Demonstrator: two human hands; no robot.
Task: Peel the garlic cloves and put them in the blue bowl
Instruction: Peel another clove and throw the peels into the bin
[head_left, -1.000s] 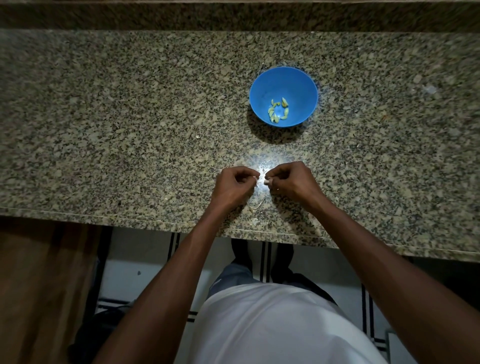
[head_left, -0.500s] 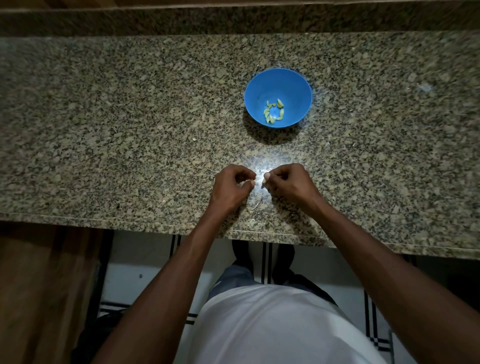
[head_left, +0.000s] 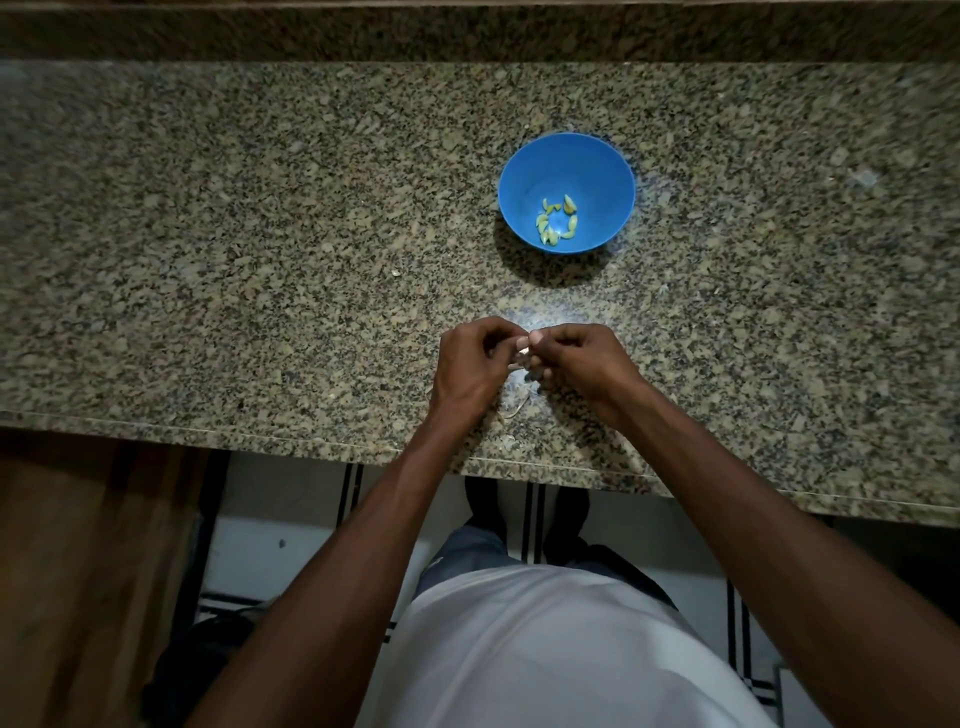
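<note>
A blue bowl (head_left: 566, 156) stands on the granite counter, with several peeled yellowish garlic cloves (head_left: 556, 221) at its bottom. Nearer the front edge, my left hand (head_left: 470, 371) and my right hand (head_left: 584, 364) meet fingertip to fingertip, both with curled fingers. Between them they pinch a small pale garlic clove (head_left: 522, 351), mostly hidden by the fingers. Thin strips of garlic skin (head_left: 514, 408) lie on the counter just under the hands.
The speckled granite counter (head_left: 260, 260) runs left to right, with a raised back ledge (head_left: 467, 31) behind it. Its front edge (head_left: 311, 436) is just below my wrists. A small pale scrap (head_left: 396, 272) lies left of the bowl.
My two hands have closed in on each other, fingertips now touching around the clove. The view has shifted slightly; the bowl stays put.
</note>
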